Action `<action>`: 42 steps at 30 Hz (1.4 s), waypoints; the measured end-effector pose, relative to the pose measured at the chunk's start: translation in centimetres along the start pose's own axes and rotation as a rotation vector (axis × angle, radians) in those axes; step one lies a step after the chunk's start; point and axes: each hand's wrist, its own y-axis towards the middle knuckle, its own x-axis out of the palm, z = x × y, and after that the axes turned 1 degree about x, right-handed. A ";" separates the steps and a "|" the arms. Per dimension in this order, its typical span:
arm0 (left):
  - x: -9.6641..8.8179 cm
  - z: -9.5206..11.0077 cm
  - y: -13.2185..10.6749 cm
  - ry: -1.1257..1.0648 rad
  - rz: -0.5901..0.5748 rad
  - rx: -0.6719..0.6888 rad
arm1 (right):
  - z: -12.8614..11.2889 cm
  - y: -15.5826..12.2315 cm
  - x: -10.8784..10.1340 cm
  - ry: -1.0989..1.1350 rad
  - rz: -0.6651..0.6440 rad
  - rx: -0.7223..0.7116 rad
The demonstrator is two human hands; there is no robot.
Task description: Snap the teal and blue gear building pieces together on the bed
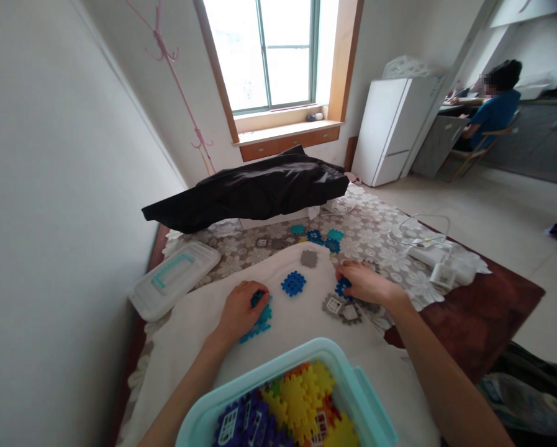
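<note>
Between the left hand (241,310) and the right hand (364,282) the white cloth (297,332) lies open, broken only by a blue tile (294,283) and, farther back, a grey tile (308,258). The teal bin (278,372) blocks the near edge. A clear lid (174,279) and the wall (49,217) hem in the left. A black bag (254,189) spans the back, and a charger (439,270) with its cable (418,226) clutters the right.

We are covering teal pieces (262,318) with our left hand (240,313), and our right hand (364,282) is hiding part of a blue piece (342,287). The bottom edge is cutting off the tub (278,366); a black cloth (259,189) is concealing a white box (273,220).
</note>
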 end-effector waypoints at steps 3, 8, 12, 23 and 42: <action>0.0 0.1 0.0 0.001 0.004 0.002 | 0.1 0.2 -0.6 0.061 -0.014 0.001; 0.0 0.0 0.1 -0.003 0.011 0.008 | -0.4 1.0 -0.8 0.360 0.158 -0.087; 0.0 0.0 0.1 -0.004 0.010 0.000 | -2.3 2.5 0.4 0.741 0.362 -0.117; 0.2 -0.3 0.1 0.005 0.004 0.006 | -8.1 4.3 4.4 1.384 0.288 0.009; 0.2 -0.5 0.1 0.004 0.002 0.008 | -8.0 5.4 4.5 0.778 0.566 -0.006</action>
